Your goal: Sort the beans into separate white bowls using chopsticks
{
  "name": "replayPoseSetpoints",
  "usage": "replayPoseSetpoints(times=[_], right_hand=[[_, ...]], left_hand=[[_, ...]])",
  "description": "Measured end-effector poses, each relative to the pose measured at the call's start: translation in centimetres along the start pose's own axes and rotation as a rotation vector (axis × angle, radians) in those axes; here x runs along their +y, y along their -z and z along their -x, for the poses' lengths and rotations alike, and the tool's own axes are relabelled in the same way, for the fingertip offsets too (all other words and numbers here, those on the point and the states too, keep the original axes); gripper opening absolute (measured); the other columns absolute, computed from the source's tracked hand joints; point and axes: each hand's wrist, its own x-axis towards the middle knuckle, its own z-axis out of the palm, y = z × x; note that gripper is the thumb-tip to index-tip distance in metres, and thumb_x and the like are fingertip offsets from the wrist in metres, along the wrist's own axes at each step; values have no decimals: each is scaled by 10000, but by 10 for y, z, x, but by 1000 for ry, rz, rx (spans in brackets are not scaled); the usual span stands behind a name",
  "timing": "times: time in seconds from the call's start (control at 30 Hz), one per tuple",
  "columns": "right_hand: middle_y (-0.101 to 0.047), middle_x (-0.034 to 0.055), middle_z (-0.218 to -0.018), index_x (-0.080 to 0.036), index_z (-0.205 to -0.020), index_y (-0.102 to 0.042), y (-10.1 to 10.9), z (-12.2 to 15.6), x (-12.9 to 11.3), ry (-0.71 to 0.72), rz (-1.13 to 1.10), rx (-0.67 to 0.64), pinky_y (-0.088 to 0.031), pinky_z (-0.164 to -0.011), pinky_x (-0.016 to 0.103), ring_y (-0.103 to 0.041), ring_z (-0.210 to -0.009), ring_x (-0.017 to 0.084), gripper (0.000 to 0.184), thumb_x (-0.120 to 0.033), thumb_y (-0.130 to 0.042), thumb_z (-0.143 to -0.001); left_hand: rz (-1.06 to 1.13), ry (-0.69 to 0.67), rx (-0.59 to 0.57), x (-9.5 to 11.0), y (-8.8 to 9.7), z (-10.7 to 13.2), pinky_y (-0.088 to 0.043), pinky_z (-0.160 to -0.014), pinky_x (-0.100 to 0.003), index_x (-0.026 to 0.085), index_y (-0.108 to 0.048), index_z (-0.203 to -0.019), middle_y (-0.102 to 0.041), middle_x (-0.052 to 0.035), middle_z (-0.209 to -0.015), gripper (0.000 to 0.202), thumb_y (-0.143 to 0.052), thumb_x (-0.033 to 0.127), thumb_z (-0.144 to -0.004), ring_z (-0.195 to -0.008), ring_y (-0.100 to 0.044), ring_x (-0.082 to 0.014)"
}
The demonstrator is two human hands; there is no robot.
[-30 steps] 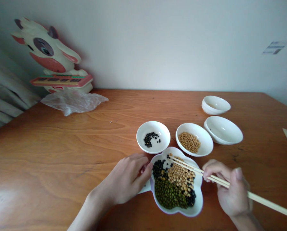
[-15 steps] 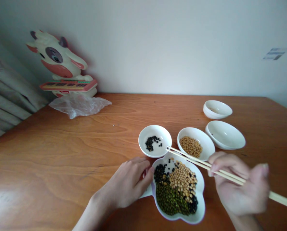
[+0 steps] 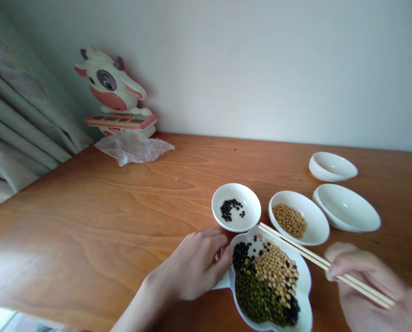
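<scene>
My left hand [image 3: 192, 265] grips the near-left edge of a white flower-shaped dish [image 3: 304, 281], with its fingertips at the rim. The dish holds black beans [image 3: 241, 256], soybeans [image 3: 277, 269] and green mung beans [image 3: 257, 299]. My right hand [image 3: 365, 281], blurred, holds a pair of wooden chopsticks [image 3: 316, 260], their tips over the dish's far rim. Behind it, a white bowl [image 3: 250, 203] holds a few black beans [image 3: 230, 209], and another white bowl [image 3: 318, 226] holds soybeans [image 3: 289, 220].
Two more white bowls [image 3: 346, 207] [image 3: 330, 167] stand on the wooden table [image 3: 88, 216] at the right. A cow-shaped toy [image 3: 112, 87] and a plastic bag [image 3: 133, 150] sit at the back left, beside a curtain [image 3: 19, 106].
The chopsticks have left the beans, and their tips now sit over the dish's far rim. My right hand has moved rightward. The whole scene has shifted right in view as my head turned.
</scene>
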Motion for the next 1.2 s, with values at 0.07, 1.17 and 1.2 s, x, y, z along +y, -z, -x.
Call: replayPoseSetpoints(times=[0.07, 1.17, 1.2], right_hand=[[-656, 92, -638, -315, -735, -871, 4, 3, 4, -25, 41, -24, -491, -583, 419, -595, -665, 280, 855, -866, -306, -1065], [-703, 70, -604, -283, -651, -818, -5, -1, -5, 55, 168, -132, -455, -495, 362, -613, -546, 234, 860, -882, -352, -1056], [-698, 69, -597, -281, -650, -816, -6, -1, -5, 58, 167, -139, -450, -491, 361, -609, -539, 231, 862, -879, -350, -1059]], left_hand=[[-5, -2, 7, 0, 0, 0, -471, -745, -341, 217, -579, -850, -714, -52, -913, 469, -415, 426, -1237, -784, -671, -200], [26, 5, 3, 1, 3, 0, -404, -716, -334, 223, -527, -811, -678, -33, -881, 482, -419, 431, -1232, -758, -636, -195], [25, 4, 1, 1, 3, -1, -402, -716, -334, 223, -524, -811, -676, -32, -879, 477, -421, 424, -1231, -754, -634, -194]])
